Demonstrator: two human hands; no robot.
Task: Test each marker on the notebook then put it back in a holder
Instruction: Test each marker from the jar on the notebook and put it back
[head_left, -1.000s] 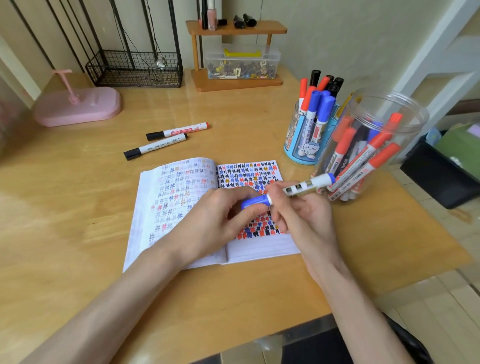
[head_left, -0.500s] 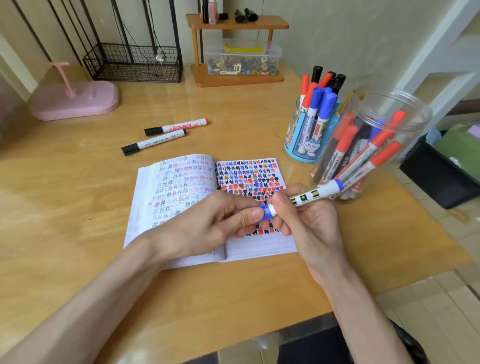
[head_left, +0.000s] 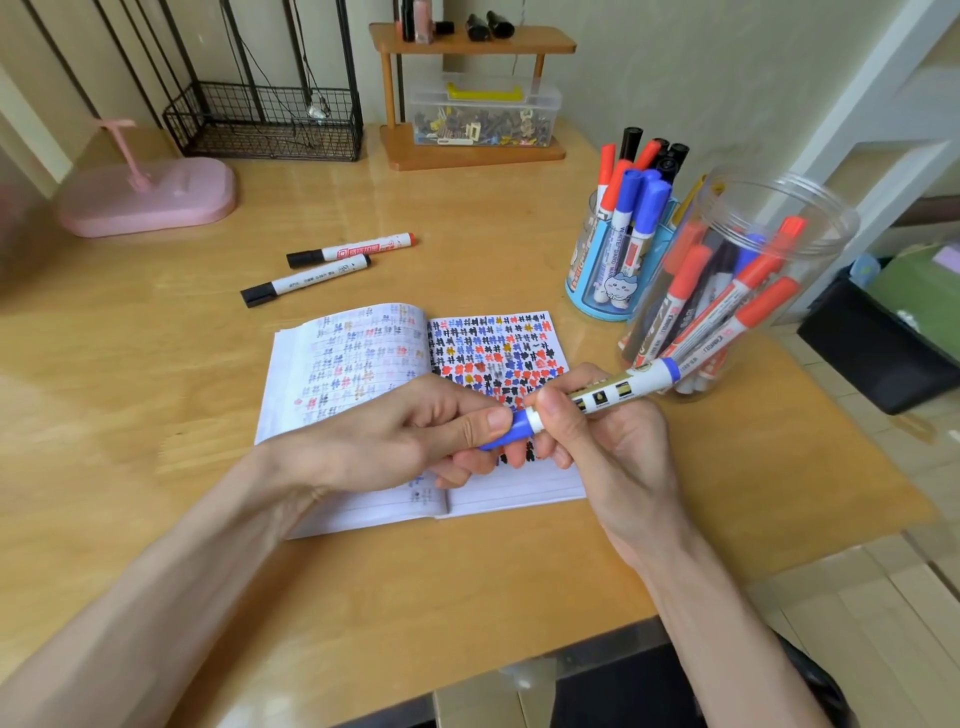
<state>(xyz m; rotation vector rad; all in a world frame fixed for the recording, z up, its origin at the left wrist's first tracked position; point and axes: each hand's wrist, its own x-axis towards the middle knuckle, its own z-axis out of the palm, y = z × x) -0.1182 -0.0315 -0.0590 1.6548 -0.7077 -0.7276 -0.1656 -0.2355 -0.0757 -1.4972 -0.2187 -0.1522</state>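
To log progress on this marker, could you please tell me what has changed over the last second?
Left hand and right hand still grip the blue marker. Its capped end has dipped toward the person, slanting it more, and the left thumb slid along the cap toward the barrel. Notebook, loose markers, blue cup and clear jar unchanged.

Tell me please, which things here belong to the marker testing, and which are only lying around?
For the job: blue marker gripped by left hand and right hand, notebook, blue holder, clear jar, two loose markers.
Lying about: pink stand, wire basket, wooden shelf, clip box.
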